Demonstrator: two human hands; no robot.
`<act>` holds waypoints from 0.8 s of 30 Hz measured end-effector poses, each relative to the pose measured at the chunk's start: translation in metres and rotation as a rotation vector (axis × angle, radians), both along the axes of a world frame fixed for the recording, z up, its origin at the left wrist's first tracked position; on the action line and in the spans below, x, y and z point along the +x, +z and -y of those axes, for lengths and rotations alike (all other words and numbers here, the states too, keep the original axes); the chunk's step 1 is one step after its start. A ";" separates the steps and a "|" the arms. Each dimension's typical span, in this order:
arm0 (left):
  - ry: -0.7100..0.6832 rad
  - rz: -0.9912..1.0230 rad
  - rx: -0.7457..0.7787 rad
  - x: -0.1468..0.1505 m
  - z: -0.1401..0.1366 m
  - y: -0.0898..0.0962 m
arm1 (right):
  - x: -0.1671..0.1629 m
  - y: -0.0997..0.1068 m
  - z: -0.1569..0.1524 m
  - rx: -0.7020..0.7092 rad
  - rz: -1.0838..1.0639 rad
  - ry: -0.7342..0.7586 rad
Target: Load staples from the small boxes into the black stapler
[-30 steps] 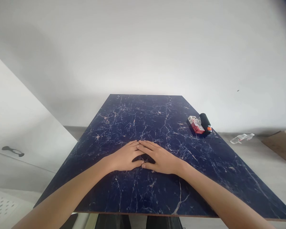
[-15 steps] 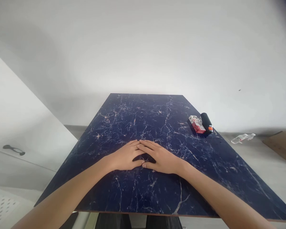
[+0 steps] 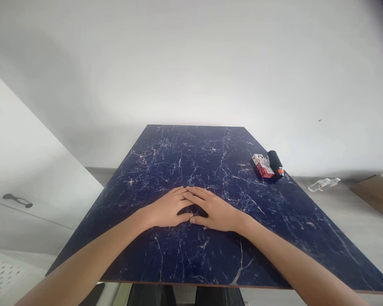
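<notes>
My left hand (image 3: 168, 209) and my right hand (image 3: 217, 211) rest on a dark blue table (image 3: 191, 157) with white marble-like veins. Their fingers are stretched out and overlap at the tips, the right ones lying over the left. Both thumbs meet nearer to me, leaving a small gap of tabletop between the hands. Neither hand holds anything. Toward the table's right edge, a red and white small box (image 3: 263, 166) lies beside a black cylinder (image 3: 275, 163) with an orange patch. Both stand well apart from my hands.
A white wall (image 3: 191, 63) rises behind the table. On the left is a white cabinet door with a dark handle (image 3: 18, 200). A clear plastic bottle (image 3: 324, 184) and a cardboard box (image 3: 375, 195) lie on the floor to the right.
</notes>
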State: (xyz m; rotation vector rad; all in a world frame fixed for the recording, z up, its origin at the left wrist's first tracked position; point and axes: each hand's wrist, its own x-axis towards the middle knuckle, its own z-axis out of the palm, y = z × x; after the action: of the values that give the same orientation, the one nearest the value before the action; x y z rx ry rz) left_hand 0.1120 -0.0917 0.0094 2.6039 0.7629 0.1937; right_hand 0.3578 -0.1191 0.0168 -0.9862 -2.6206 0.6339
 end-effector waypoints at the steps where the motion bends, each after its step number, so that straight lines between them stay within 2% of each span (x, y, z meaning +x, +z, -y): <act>1: 0.001 0.000 -0.003 0.000 0.000 0.001 | 0.000 0.000 0.000 -0.001 -0.001 0.000; 7: 0.000 -0.002 -0.017 0.002 0.002 0.003 | -0.002 0.000 -0.001 -0.011 -0.023 0.017; 9: 0.021 -0.010 -0.002 0.000 -0.001 0.004 | 0.009 0.005 -0.011 0.029 -0.051 -0.038; 10: 0.045 -0.006 0.015 -0.002 -0.003 0.005 | 0.021 0.009 -0.018 0.070 -0.068 -0.131; 11: 0.079 0.002 0.038 -0.006 -0.007 0.007 | 0.037 0.013 -0.026 0.137 -0.094 -0.306; 13: 0.167 0.024 0.100 -0.016 -0.016 0.011 | 0.083 0.020 -0.043 0.318 -0.144 -0.851; 15: 0.249 0.042 0.170 -0.028 -0.028 0.015 | 0.137 0.022 -0.056 0.389 -0.167 -1.147; 16: 0.284 0.050 0.200 -0.035 -0.034 0.017 | 0.163 0.021 -0.061 0.380 -0.160 -1.270; 17: 0.315 0.054 0.224 -0.042 -0.039 0.018 | 0.186 0.018 -0.063 0.302 -0.126 -1.414; 18: 0.340 0.055 0.241 -0.048 -0.044 0.019 | 0.204 0.015 -0.065 0.180 -0.091 -1.484; 19: 0.361 0.055 0.251 -0.054 -0.049 0.018 | 0.216 0.012 -0.066 0.060 -0.051 -1.481; 20: 0.378 0.056 0.258 -0.058 -0.053 0.018 | 0.222 0.010 -0.067 0.024 -0.013 -1.465; 22: 0.400 0.064 0.268 -0.065 -0.059 0.015 | 0.217 0.007 -0.068 0.012 0.016 -1.418; 24: 0.411 0.073 0.276 -0.068 -0.062 0.011 | 0.193 0.008 -0.072 0.048 0.012 -1.368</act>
State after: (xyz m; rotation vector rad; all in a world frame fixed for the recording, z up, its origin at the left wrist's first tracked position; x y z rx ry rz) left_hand 0.0441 -0.0294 0.0202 2.6390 1.3202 0.5455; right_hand 0.5505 -0.0468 0.0245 -2.2742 -1.3413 0.1700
